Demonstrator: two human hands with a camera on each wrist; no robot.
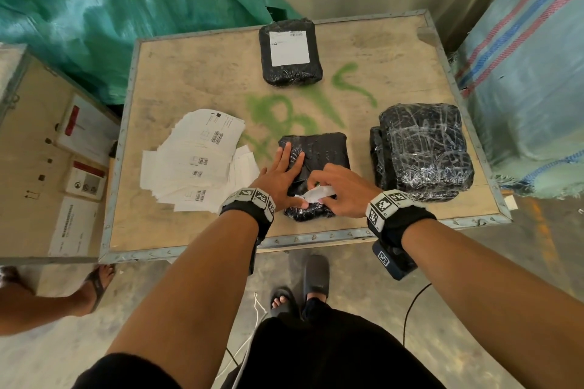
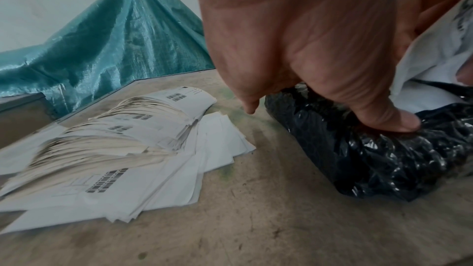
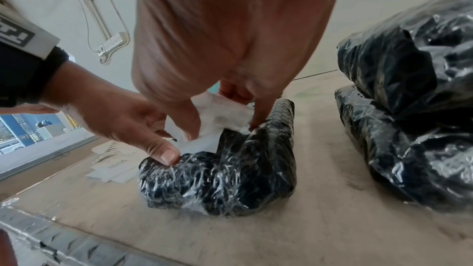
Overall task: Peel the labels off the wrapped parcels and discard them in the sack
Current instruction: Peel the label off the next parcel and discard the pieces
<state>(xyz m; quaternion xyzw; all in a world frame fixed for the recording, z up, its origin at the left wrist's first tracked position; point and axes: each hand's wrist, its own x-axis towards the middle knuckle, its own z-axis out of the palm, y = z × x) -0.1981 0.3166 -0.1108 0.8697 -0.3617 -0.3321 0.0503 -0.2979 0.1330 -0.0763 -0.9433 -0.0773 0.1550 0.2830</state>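
Note:
A black plastic-wrapped parcel [image 1: 319, 155] [image 2: 384, 159] [image 3: 230, 173] lies near the front edge of the wooden crate top [image 1: 189, 73]. My left hand [image 1: 281, 174] [image 2: 307, 58] [image 3: 122, 120] presses flat on its left side, fingers straight, thumb on the near end. My right hand [image 1: 341, 189] [image 3: 222, 68] pinches a white label [image 1: 320, 192] [image 3: 217, 120] [image 2: 435, 62], curled up and partly lifted off the parcel. A second parcel [image 1: 289, 52] with a white label [image 1: 289, 47] stuck on top sits at the back. Two stacked parcels [image 1: 423, 151] [image 3: 414, 108] without visible labels stand at right.
A fanned heap of white label sheets [image 1: 196, 161] [image 2: 115, 153] lies on the left of the crate top. Green tarp [image 1: 110, 9] hangs behind, a striped woven sack [image 1: 531, 57] stands at right, another crate [image 1: 47, 151] at left. Someone's sandalled foot [image 1: 98, 284] is on the floor.

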